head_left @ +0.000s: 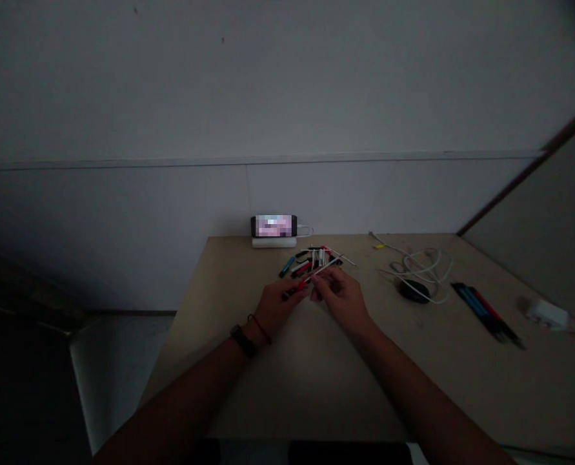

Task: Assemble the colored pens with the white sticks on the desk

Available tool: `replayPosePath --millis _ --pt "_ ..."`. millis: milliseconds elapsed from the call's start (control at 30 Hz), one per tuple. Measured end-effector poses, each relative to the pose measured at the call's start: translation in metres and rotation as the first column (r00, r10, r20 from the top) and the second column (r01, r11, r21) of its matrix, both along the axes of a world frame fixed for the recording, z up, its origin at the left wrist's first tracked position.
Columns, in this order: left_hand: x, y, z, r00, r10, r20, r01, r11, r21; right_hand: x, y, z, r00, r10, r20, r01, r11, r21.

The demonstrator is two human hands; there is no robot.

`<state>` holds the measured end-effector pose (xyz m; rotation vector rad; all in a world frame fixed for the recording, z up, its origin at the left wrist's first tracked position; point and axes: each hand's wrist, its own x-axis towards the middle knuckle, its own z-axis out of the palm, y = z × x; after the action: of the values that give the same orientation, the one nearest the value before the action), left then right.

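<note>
The scene is dim. My left hand [276, 303] and my right hand [341, 296] meet over the middle of a light wooden table [316, 374]. Together they pinch a thin pen-like stick [311, 279] with a red part, tilted up to the right. Just beyond the fingers lies a heap of several loose pens and pen parts [316, 258], red, black, white and one blue. My left wrist carries a dark watch and a red cord.
A phone [273, 227] with a lit screen stands on a white block at the table's far edge, by the wall. To the right lie tangled white cables [425, 268], a dark round object [413, 290], a bundle of dark pens [485, 313] and a white adapter [546, 314].
</note>
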<state>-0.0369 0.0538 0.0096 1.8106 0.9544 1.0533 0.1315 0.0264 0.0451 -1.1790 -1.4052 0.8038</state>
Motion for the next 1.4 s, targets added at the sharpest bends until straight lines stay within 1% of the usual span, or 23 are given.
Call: replayPosePath --millis 133,233,367,500,933,1067,1233,1333,1400 --pt "0.0 0.0 0.001 1.0 -0.012 -0.01 0.012 1.0 0.013 0.001 0.001 -0.004 0.999 0.025 0.02 -0.025 1.0 -0.019" --pt "0.0 0.0 0.002 1.0 -0.005 -0.013 0.005 1.0 0.016 0.001 0.001 -0.006 0.997 0.043 0.07 -0.041 0.999 -0.031" --pt "-0.001 0.0 0.003 1.0 -0.02 -0.012 0.02 1.0 0.015 0.002 0.002 -0.006 0.989 0.061 0.134 -0.059 0.998 -0.018" --pt "-0.001 0.0 0.002 1.0 -0.021 0.003 0.021 1.0 0.016 0.002 0.002 -0.006 0.987 0.067 0.143 -0.067 0.998 -0.004" --pt "0.0 0.0 0.002 1.0 -0.001 -0.003 0.001 1.0 0.003 0.002 0.003 -0.005 0.981 0.014 0.194 -0.016 1.0 0.011" --pt "0.0 0.0 0.002 1.0 0.002 0.002 -0.002 1.0 -0.01 0.002 0.003 -0.006 0.991 0.033 0.133 -0.033 0.999 0.002" --pt "0.0 -0.001 0.002 1.0 0.0 0.015 0.001 1.0 -0.013 0.002 0.003 0.0 0.999 -0.053 0.005 0.053 0.998 0.047" --pt "0.0 -0.001 0.001 1.0 0.001 0.022 -0.001 1.0 -0.007 0.001 0.002 0.004 0.996 -0.083 -0.019 0.084 0.993 0.079" --pt "0.0 -0.001 0.001 1.0 0.001 0.022 -0.001 1.0 -0.009 0.0 0.001 0.005 0.996 -0.082 -0.026 0.083 0.993 0.082"
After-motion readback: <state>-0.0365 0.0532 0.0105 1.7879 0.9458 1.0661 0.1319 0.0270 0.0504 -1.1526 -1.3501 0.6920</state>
